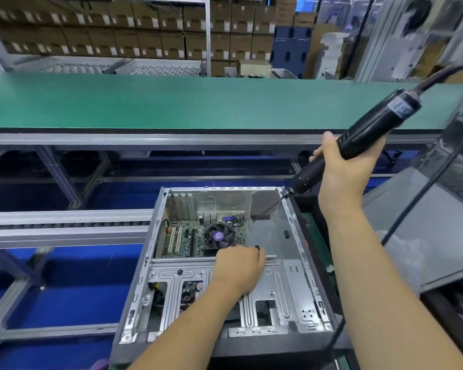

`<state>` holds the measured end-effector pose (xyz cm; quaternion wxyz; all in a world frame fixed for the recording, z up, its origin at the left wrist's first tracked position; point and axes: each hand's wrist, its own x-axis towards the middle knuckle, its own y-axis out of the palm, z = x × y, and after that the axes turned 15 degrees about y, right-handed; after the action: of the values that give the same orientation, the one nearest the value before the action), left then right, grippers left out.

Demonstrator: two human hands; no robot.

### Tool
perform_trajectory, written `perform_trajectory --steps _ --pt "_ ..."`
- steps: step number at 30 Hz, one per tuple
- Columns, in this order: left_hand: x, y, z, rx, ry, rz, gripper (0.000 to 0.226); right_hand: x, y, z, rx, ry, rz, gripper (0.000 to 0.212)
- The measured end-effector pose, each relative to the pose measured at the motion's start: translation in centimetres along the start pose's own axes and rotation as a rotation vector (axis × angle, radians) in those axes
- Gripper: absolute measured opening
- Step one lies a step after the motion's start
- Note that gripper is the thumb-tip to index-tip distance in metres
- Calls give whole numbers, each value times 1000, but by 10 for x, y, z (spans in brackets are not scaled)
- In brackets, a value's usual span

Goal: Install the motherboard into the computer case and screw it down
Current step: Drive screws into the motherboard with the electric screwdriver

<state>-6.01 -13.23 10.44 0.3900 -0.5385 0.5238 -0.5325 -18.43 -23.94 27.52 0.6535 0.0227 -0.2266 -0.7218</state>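
Note:
An open silver computer case (292,265) lies flat at the bottom centre. The green motherboard (183,240) sits inside its far left part, with a black cooler fan (218,236) on it. My left hand (238,268) rests on the case's crossbar just right of the fan, fingers curled; something small and black shows at the fingertips, and I cannot tell whether it is held. My right hand (345,169) grips a black electric screwdriver (369,132), tilted, its bit reaching down into the case's far right corner, above the bare metal floor.
A long green conveyor belt (171,102) runs across behind the case. Aluminium frame rails (64,222) lie to the left over a blue floor. A grey case panel (425,236) and the screwdriver's cable (412,209) are on the right. Stacked cartons fill the background.

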Motion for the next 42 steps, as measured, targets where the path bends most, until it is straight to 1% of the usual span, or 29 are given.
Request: perform_trajectory --steps 5,9,13,15,16,18,19,20,21,22,23,24,27,33,38,42 --pt "-5 -2 -4 -57 33 14 47 -7 9 -42 -71 54 25 49" --pt "-10 -5 -9 -132 60 53 50 -8 16 -80 -171 122 108 36" --pt "-6 -9 -8 -216 129 188 51 -6 16 -114 -281 171 141 28" --pt "8 -16 10 -277 150 295 52 -1 12 -123 -304 202 116 23" --pt "18 -19 24 -285 126 300 50 1 10 -126 -299 222 102 23" --pt "39 -18 51 -271 41 236 43 6 2 -130 -285 266 96 26" --pt "49 -13 59 -302 -4 189 36 8 -1 -131 -284 280 98 25" --pt "58 -6 62 -414 -63 115 24 9 -4 -133 -286 292 99 26" --pt "66 1 59 -577 -123 31 10 11 -6 -134 -286 304 97 27" --pt "72 8 54 -741 -172 -36 9 11 -8 -135 -284 311 98 28" --pt "77 16 48 -882 -201 -91 16 11 -8 -137 -281 312 97 27" --pt "80 22 44 -963 -212 -112 22 11 -9 -137 -277 305 94 26" --pt "83 36 40 -1015 -208 -110 28 11 -13 -139 -244 303 61 24" --pt "78 37 51 -1085 -210 -122 37 9 -18 -141 -212 328 61 24" --pt "80 35 54 -1206 -247 -97 29 13 -17 -138 -208 347 71 24" --pt "81 37 54 -1172 -263 -119 23 11 -15 -137 -211 359 116 25"
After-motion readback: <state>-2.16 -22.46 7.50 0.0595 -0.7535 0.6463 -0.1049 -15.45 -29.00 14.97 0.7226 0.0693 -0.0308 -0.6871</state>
